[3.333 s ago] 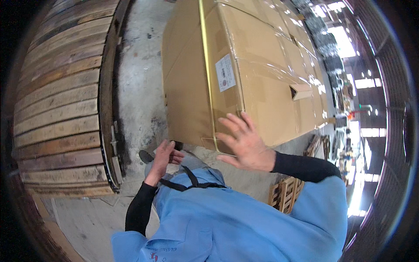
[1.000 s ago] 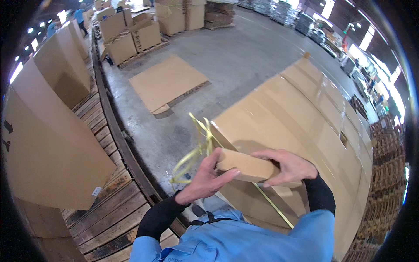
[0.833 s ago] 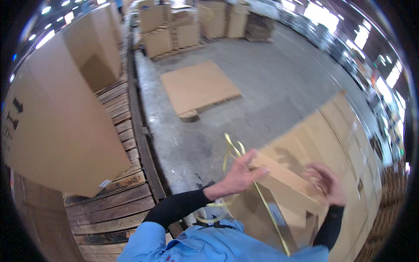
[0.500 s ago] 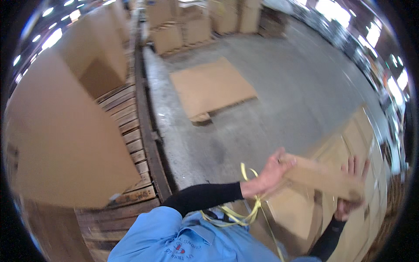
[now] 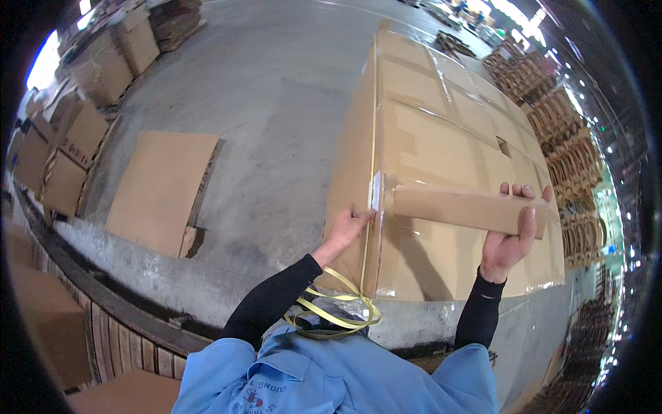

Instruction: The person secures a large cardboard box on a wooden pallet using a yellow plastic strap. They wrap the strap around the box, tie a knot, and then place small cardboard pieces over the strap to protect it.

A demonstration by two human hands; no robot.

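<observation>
My right hand (image 5: 510, 238) is wrapped around one end of a long folded cardboard strip (image 5: 455, 207), held over the top of a large taped stack of cardboard boxes (image 5: 441, 148). The strip's other end points to the stack's left edge. There a yellow strap (image 5: 374, 138) runs along the edge, and my left hand (image 5: 347, 229) closes its fingertips on it beside a small white label (image 5: 376, 192). The fingertips are partly hidden. Loose loops of the strap (image 5: 338, 317) hang near my waist, at the stack's near corner.
A flat cardboard sheet (image 5: 162, 190) lies on the grey floor to the left. Beyond it stand cardboard boxes (image 5: 100, 65). A slatted wooden conveyor (image 5: 131, 345) with a dark rail runs along the lower left. Stacks of curved brown pieces (image 5: 572, 165) line the right side.
My view has turned right, bringing the box stack to the centre. My left hand has let go of the cardboard strip and moved to the strap; my right hand still holds the strip.
</observation>
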